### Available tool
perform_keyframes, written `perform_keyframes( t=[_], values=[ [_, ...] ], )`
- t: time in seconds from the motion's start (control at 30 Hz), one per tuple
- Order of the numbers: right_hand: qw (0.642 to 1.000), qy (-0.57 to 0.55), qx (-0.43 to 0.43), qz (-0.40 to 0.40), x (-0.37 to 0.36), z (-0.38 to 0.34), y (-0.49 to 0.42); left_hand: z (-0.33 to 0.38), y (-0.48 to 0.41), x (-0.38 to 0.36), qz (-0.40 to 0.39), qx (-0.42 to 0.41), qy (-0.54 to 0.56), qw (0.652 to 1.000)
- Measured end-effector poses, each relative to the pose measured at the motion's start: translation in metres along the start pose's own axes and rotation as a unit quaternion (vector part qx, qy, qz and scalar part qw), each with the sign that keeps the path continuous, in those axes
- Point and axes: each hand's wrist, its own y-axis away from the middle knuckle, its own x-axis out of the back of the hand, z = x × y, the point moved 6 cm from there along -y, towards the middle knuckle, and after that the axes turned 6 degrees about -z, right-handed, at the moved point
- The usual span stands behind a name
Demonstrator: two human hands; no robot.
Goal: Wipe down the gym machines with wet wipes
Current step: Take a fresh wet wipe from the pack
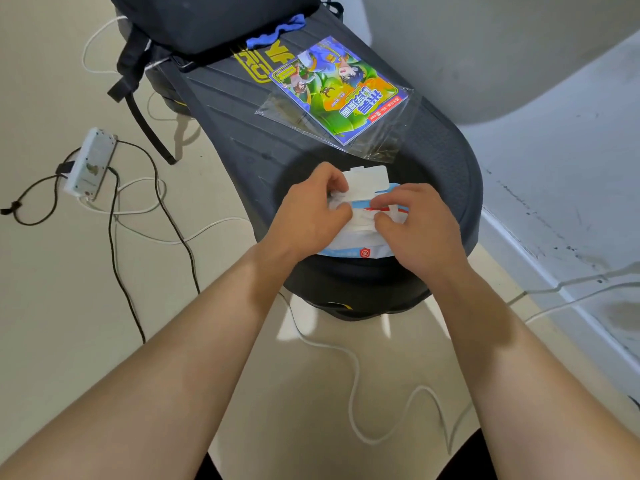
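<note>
The pack of wet wipes lies on the rounded near end of the black gym machine pad, its white flap folded open and away from the person. The left hand pinches the crumpled wet wipe at the opening, and the right hand grips the same wipe between curled fingers and thumb. Farther along the pad rests a comic book (in a clear plastic sleeve) and a dark backpack. A white power strip lies on the floor to the left among cables.
</note>
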Motion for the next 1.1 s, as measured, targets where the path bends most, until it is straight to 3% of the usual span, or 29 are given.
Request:
perform_keyframes(
  t=[0.37,0.5,0.83,0.97,1.1],
  values=[
    [0.999,0.042,-0.027,0.014,0.0,-0.01,0.002,-0.001,0.011,-0.006,-0.037,-0.016,-0.044,0.998],
    [0.998,0.043,-0.028,0.028,0.005,-0.008,0.006,-0.001,0.015,-0.006,-0.016,-0.014,-0.048,0.999],
    [0.991,0.134,-0.005,0.027,-0.002,-0.014,0.004,-0.001,0.019,-0.009,-0.001,-0.006,-0.034,0.999],
    [0.992,0.123,0.0,0.013,-0.001,-0.017,0.004,0.0,0.02,-0.009,0.003,-0.001,-0.025,1.0],
    [0.988,0.148,0.045,0.022,0.007,-0.028,0.008,0.002,0.021,-0.008,0.002,0.006,-0.019,1.0]
  ],
)
